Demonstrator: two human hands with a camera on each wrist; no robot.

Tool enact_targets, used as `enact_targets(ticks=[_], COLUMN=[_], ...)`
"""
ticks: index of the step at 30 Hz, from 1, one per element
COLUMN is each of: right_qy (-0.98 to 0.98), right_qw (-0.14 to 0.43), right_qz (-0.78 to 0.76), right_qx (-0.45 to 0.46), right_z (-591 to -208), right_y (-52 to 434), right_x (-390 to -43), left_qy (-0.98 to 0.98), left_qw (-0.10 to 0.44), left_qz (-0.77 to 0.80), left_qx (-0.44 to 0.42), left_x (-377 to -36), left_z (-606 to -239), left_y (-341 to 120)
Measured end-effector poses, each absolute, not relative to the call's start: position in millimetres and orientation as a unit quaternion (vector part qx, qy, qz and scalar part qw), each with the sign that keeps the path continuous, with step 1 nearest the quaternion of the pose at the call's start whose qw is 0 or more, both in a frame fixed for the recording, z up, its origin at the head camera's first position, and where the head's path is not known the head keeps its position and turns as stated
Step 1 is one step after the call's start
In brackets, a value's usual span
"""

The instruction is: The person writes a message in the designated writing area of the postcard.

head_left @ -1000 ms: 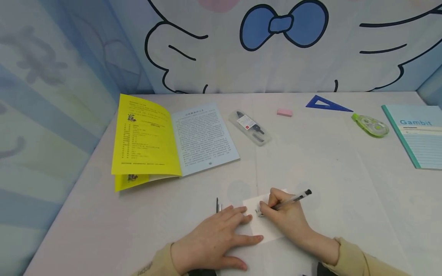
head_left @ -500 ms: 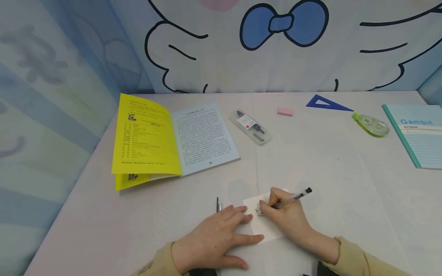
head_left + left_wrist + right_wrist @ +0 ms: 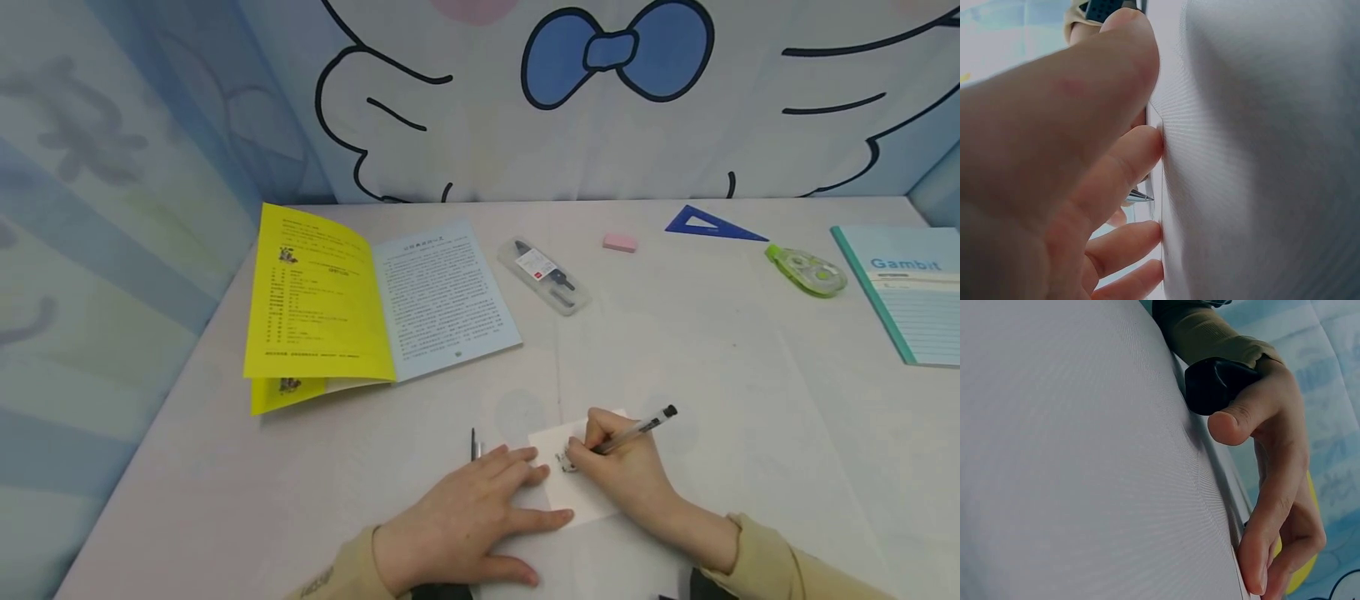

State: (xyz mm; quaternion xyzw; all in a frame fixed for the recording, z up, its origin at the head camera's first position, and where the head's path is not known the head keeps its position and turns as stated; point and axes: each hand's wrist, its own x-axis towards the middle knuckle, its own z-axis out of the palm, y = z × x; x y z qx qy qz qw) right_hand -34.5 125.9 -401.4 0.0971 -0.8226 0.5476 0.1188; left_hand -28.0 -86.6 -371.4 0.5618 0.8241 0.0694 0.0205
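Left hand [image 3: 468, 521]: I see it flat, fingers straight, pressing the paper slip [image 3: 573, 492] at 6 o'clock.
Right hand [image 3: 626, 475]: grasping the pen [image 3: 633, 431], tip on the slip.
Worktop [image 3: 712, 367]: pale, cartoon wall behind.
Booklet [image 3: 375, 308]: open, 10 o'clock.
Clear case [image 3: 543, 277]: compass inside, 12 o'clock.

Pen [image 3: 633, 432] tip shifted slightly across paper [image 3: 573, 492]; marks grown.

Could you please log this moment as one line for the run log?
left hand: flat, presses white card | right hand: grips pen, tip on card | table: open booklet beyond
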Motion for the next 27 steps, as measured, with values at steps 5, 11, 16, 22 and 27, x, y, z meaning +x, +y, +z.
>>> enact_targets(ticks=[5, 11, 16, 22, 27], right_qy=[-0.820, -0.822, -0.824, -0.821, -0.813], right_qw=[0.111, 0.101, 0.106, 0.106, 0.116], right_qz=[0.552, 0.551, 0.546, 0.549, 0.562], right_qx=[0.102, 0.102, 0.104, 0.116, 0.104], right_z=[-399.7, -398.7, -402.0, -401.1, -400.2], right_y=[126.1, 126.4, 126.9, 127.1, 126.9], right_x=[-34.2, -33.7, -34.2, -34.0, -33.8], left_qy=[0.823, 0.823, 0.823, 0.823, 0.824], left_qw=[0.032, 0.051, 0.051, 0.052, 0.047], left_qz=[0.070, 0.074, 0.075, 0.073, 0.070], left_qx=[0.562, 0.561, 0.561, 0.561, 0.560], left_x=[-29.3, -30.1, -30.0, -29.8, -29.4], left_z=[-371.4, -371.4, -371.4, -371.3, -371.7], left_y=[-86.4, -85.5, -85.7, -85.7, -85.8])
